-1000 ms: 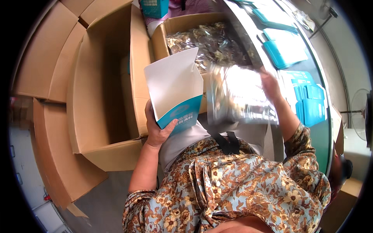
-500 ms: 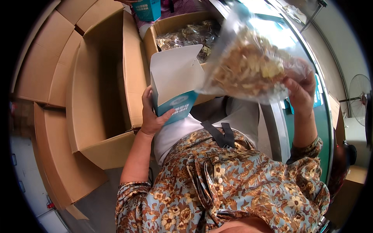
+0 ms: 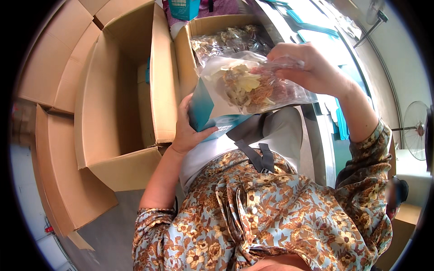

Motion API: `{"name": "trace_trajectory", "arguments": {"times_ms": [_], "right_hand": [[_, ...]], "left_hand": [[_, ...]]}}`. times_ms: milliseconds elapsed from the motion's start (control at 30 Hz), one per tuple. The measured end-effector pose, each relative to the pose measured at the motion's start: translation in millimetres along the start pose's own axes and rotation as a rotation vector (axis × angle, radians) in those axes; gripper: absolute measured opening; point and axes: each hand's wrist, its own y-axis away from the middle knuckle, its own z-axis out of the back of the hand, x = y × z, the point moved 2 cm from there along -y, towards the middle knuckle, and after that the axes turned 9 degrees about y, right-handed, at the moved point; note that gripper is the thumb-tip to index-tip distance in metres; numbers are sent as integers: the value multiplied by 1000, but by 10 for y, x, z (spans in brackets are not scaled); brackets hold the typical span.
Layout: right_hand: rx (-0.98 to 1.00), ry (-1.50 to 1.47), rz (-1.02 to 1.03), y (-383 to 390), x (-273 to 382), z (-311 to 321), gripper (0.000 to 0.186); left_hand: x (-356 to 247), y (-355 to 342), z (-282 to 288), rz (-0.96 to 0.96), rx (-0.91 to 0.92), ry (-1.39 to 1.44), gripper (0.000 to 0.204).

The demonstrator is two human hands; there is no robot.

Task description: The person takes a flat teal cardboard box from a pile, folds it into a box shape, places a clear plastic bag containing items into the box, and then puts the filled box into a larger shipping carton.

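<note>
My left hand [image 3: 187, 131] is wrapped round a teal paper box [image 3: 203, 106], tilted in front of my lap with its open end up. From the right, my right hand [image 3: 312, 67] grips a clear plastic bag [image 3: 248, 88] filled with dried brown and pale yellow pieces, perhaps mushrooms. The bag lies across the mouth of the teal box and hides most of that opening. Whether any of it sits inside the box I cannot tell.
A cardboard carton [image 3: 181, 61] holding similar filled bags [image 3: 230, 40] stands just beyond my hands. A large open carton [image 3: 120, 169] is at the left. Flat teal boxes [image 3: 312, 22] lie on the table at the right. Another teal box [image 3: 184, 9] shows at the top edge.
My right hand has brought the bag down and left, from above the table side to the teal box's mouth. The box has tipped a little toward the bag.
</note>
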Motion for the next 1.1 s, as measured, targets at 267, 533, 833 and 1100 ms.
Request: {"name": "trace_trajectory", "arguments": {"times_ms": [267,533,833,1100], "right_hand": [[300,422,116,-289,145,-205,36],[247,560,354,-300,348,-283,27],[518,-162,195,-528,7,3,20],[510,616,270,-497,457,-438,36]], "left_hand": [[36,50,-53,16,21,-60,109],[93,91,63,255,53,16,92],[-18,71,-76,124,28,90,105],[89,63,-113,149,27,81,101]]}}
